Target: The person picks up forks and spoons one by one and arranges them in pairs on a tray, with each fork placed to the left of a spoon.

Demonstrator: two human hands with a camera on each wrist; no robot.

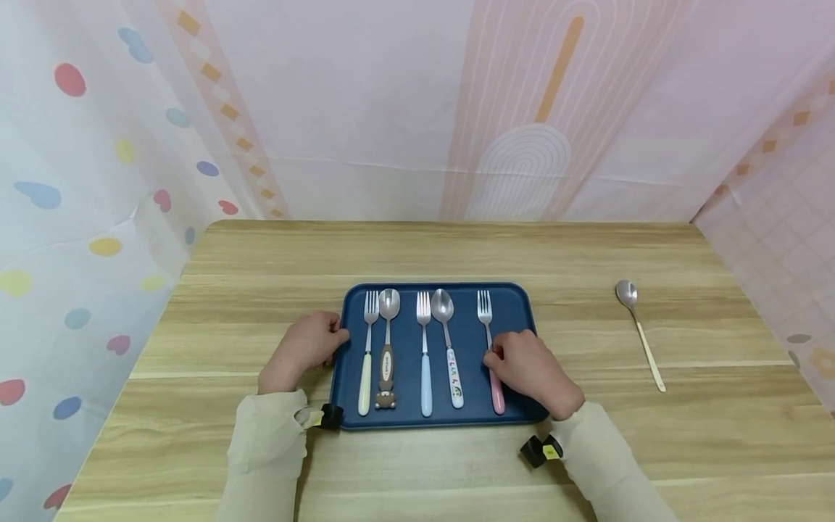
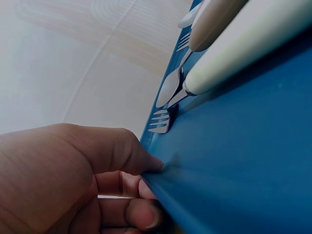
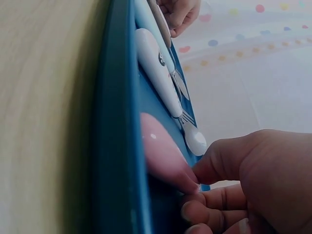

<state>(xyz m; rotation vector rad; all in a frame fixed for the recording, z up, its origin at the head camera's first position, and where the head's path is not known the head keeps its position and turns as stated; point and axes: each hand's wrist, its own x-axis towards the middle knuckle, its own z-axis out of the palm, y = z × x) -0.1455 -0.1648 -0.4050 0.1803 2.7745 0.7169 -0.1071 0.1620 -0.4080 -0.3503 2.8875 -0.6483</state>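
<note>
On the wooden table lies a dark blue tray (image 1: 515, 312) bearing several forks and spoons. My left hand (image 1: 306, 344) grips its left rim, thumb on top and fingers below, as the left wrist view shows. With thumb and index finger, my right hand (image 1: 527, 368) pinches the pink-handled fork (image 1: 499, 397) near the top of its handle, at the tray's right side. Left of it lie a white patterned spoon (image 1: 454, 380), a light-blue-handled fork (image 1: 426, 380), a brown bear-handled spoon (image 1: 387, 362) and a cream-handled fork (image 1: 365, 384), tines and bowls pointing away.
Off to the right of the tray, a spoon (image 1: 642, 339) with a cream handle lies on the table (image 1: 587, 250). A patterned curtain (image 1: 365, 109) hangs behind the table and along its sides. Each wrist wears a small black camera.
</note>
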